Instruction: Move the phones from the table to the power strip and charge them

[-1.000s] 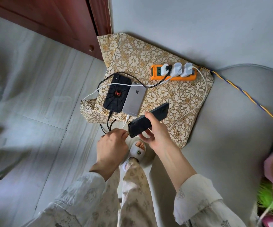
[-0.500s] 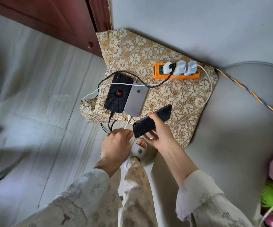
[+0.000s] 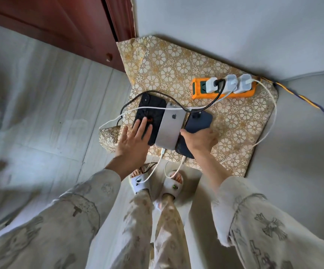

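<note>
Setting dark-blue phone at silver phone's three o'clock, right hand gripping it; left hand flat on black phone; all cabled, nearly done.

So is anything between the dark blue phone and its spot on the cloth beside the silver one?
Nothing visible: the dark blue phone already lies beside the silver phone, with the right hand gripping its near end.
</note>
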